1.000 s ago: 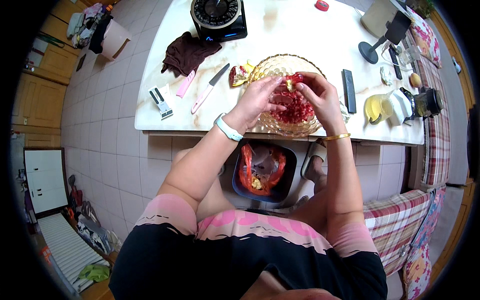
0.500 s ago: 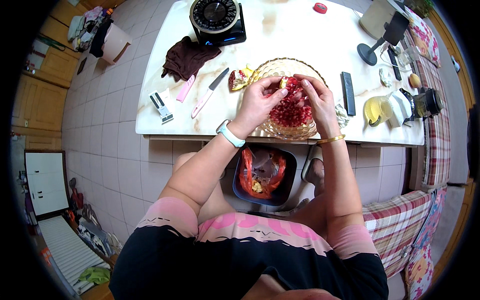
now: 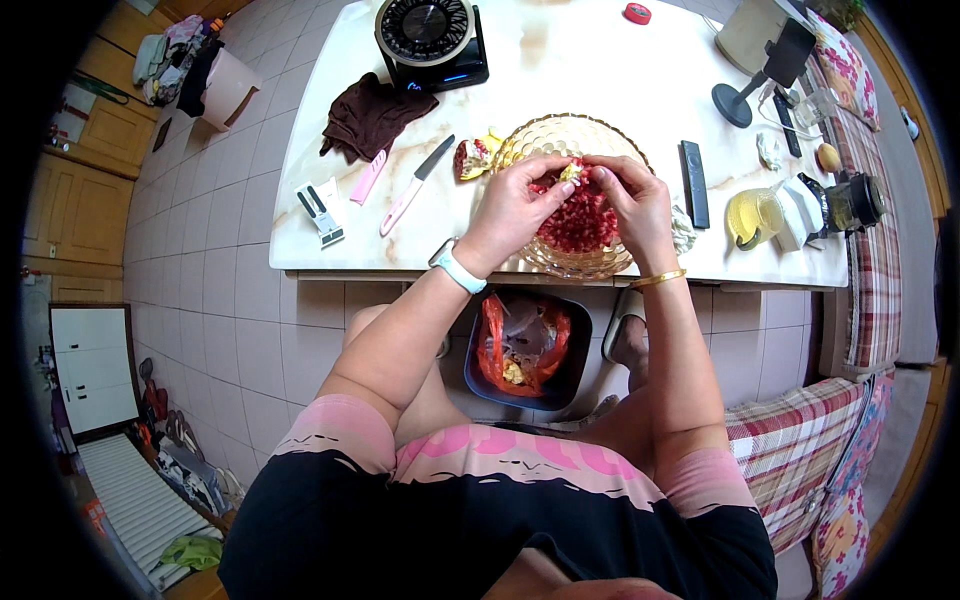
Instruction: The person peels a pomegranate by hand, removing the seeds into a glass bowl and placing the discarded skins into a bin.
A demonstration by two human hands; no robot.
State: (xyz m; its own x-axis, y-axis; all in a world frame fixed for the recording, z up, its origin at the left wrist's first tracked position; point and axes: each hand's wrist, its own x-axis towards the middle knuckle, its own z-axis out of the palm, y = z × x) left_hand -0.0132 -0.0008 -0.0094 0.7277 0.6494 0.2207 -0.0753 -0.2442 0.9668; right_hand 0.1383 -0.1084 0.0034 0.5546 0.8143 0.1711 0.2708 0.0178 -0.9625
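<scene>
Between my two hands, above a yellowish glass bowl [image 3: 575, 127], is a piece of pomegranate [image 3: 574, 172] with pale pith and a few red seeds. My left hand [image 3: 527, 200] is closed on it, thumb and fingers pinching the pith. My right hand [image 3: 640, 203] grips the same piece from the other side with bent fingers. Loose pomegranate seeds [image 3: 580, 222] are heaped in the bowl under my hands. Just left of the bowl lies another pomegranate chunk [image 3: 474, 158], with yellowish rind and red seeds.
Left of the bowl lie a pink-handled knife [image 3: 418, 185], its pink sheath [image 3: 368, 178], a peeler in packaging [image 3: 322, 213] and a brown cloth [image 3: 372, 118]. To the right are a black remote [image 3: 694, 185] and a yellow glass jug [image 3: 752, 218]. Below the table edge stands a lined bin [image 3: 575, 385].
My fingertips have drawn closer together around the pomegranate piece. Fewer red seeds show on it now, and more pale pith. The view has shifted slightly.
</scene>
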